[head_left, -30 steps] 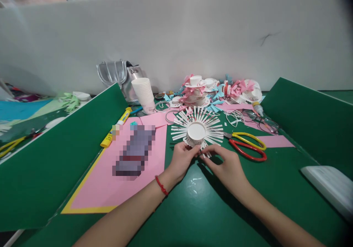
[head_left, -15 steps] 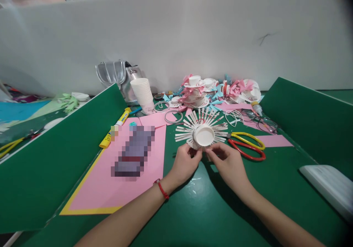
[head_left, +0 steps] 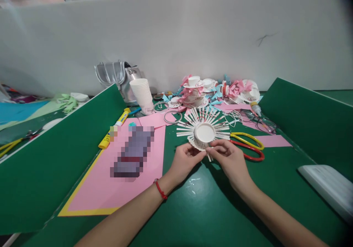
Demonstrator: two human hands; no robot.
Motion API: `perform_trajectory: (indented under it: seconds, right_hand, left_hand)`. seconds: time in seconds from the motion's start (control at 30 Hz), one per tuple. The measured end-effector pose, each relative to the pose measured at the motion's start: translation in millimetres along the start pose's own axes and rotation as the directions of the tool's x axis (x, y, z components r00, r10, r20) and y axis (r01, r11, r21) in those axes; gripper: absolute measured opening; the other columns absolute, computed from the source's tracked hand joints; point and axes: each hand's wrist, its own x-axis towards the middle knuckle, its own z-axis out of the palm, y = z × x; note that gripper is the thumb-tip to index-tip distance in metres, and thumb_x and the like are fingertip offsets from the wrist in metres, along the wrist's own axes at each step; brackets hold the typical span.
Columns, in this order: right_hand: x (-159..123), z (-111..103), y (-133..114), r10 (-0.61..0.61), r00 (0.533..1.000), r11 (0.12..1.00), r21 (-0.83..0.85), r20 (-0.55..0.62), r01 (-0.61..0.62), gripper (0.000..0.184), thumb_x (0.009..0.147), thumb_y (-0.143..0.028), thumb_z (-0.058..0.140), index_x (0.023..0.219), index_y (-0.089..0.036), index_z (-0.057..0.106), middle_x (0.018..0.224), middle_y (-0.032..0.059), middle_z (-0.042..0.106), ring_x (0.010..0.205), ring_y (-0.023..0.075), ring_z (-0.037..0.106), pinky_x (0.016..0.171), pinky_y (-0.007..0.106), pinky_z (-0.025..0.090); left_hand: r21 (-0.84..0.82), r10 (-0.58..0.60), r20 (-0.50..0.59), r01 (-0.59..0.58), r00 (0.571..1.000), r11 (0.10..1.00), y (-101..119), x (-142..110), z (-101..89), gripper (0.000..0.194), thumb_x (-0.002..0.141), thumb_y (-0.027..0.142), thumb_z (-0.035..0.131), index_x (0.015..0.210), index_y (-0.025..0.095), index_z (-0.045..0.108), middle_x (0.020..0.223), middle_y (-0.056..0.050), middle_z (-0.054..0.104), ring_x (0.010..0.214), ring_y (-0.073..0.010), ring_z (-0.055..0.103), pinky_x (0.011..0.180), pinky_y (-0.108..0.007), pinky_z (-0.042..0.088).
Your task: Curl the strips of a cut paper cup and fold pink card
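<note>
Left hand (head_left: 187,162) and right hand (head_left: 230,160) pinch the near edge of a fringed cup (head_left: 204,133) over the green table (head_left: 190,206); some left fingers are hidden. Scissors (head_left: 244,133) show only handles. A pixelated object (head_left: 134,151) lies on pink paper (head_left: 96,191).

Fringed cup (head_left: 204,133): matt paper; tabletop (head_left: 190,217): smooth, glossy.

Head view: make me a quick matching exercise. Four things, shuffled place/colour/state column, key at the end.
1. Fringed paper cup
2. Scissors
3. Paper cup stack
4. Bracelet

A. In front of the silver bag
B. Around the left wrist
C. Held at its near edge by the left hand and right hand
D. Yellow and red handles

Pairs: 1-C, 2-D, 3-A, 4-B
</note>
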Motion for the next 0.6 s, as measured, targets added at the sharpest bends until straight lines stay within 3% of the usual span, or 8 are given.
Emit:
perform_trajectory:
  seconds: [0.17,0.33,0.6]
  right_hand:
    - [0.4,1.8,0.5,-0.044,0.999,0.999,-0.031,0.001,0.044,0.025,0.056,-0.034,0.069,0.068,-0.017,0.056,0.06,0.0003,0.062,0.055,0.014,0.058,0.055,0.026,0.046]
    - [1.2,2.2,-4.3,-0.087,0.996,0.992,-0.087,-0.001,0.087,0.022,0.055,-0.033,0.069,0.066,-0.016,0.059,0.064,0.0029,0.065,0.062,0.0167,0.061,0.059,0.028,0.049]
    - [1.4,1.8,-5.4,-0.058,0.997,0.995,-0.078,-0.047,0.054,0.025,0.051,-0.034,0.071,0.065,-0.015,0.06,0.06,0.0033,0.065,0.057,0.0161,0.06,0.056,0.028,0.049]
  left_hand:
    - [0.028,0.01,-0.08,-0.007,0.997,1.0,-2.5,1.8,-0.7,0.009,0.06,0.019,0.065,0.063,0.011,0.062,0.06,-0.001,0.061,0.055,-0.0102,0.05,0.052,-0.021,0.038]
    - [0.014,-0.007,-0.074,0.008,0.997,1.0,-3.9,3.4,-2.3,0.006,0.059,0.017,0.065,0.058,0.012,0.06,0.053,0.002,0.058,0.049,-0.0083,0.047,0.05,-0.021,0.036]
    - [-0.023,-0.009,-0.052,0.008,0.999,1.0,-2.8,2.5,-1.0,0.008,0.059,0.019,0.065,0.061,0.012,0.061,0.054,0.002,0.058,0.05,-0.0079,0.046,0.051,-0.02,0.035]
